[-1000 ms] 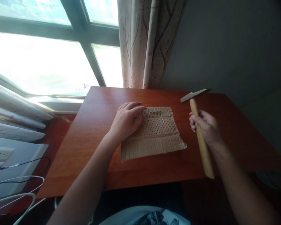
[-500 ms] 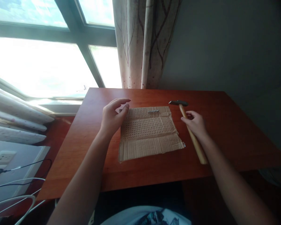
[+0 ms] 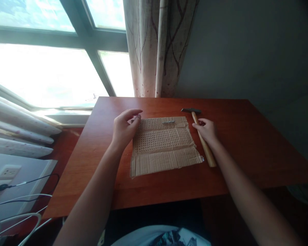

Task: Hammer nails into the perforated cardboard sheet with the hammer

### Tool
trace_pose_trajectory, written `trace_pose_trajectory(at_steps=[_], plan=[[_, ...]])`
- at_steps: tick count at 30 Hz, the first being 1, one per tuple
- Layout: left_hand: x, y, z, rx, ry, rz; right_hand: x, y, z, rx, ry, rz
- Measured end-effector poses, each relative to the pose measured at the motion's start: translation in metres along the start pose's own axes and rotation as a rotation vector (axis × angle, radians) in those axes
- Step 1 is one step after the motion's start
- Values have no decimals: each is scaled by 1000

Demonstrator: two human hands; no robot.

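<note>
My right hand [image 3: 207,131] is closed around the wooden handle of a hammer [image 3: 204,147], whose metal head points away from me. The hammer lies along the right side of a piece of corrugated cardboard [image 3: 166,159], close to the tabletop. Rows of small holes cover the cardboard's upper two sections. A short row of small silvery metal pieces [image 3: 169,122] rests near its far edge; they are too small to name. Over the cardboard's far left corner is my left hand [image 3: 124,126], thumb and index finger apart. A small dark bit shows beneath it, mostly hidden.
The reddish-brown wooden table [image 3: 236,143] stands against a window [image 3: 46,75] and a patterned curtain [image 3: 146,51]. At lower left, a wall socket [image 3: 7,172] holds a black plug, with several cables [image 3: 23,215] hanging beside the table's edge.
My right hand and the hammer have moved left, closer to the cardboard. My left hand and the cardboard stay nearly where they were.
</note>
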State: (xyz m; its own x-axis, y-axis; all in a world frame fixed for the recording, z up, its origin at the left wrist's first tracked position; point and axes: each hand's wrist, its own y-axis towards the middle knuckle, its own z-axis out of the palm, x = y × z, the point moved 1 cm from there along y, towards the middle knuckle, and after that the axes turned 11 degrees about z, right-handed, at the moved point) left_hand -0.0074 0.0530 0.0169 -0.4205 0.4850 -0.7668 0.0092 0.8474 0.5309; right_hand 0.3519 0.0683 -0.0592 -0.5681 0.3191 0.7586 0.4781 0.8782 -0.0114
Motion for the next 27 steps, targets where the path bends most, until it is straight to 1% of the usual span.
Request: trace_pose_trajectory(at_steps=[9,17,27], plan=[[3,-1,0,0,8,2,-5,1,6,5,7,8],[6,-1,1,-4,-7,-18,-7,4,12,-70,-71,-64],[7,-2,1,10,-4,-33,1,0,20,-107,-203,-127]])
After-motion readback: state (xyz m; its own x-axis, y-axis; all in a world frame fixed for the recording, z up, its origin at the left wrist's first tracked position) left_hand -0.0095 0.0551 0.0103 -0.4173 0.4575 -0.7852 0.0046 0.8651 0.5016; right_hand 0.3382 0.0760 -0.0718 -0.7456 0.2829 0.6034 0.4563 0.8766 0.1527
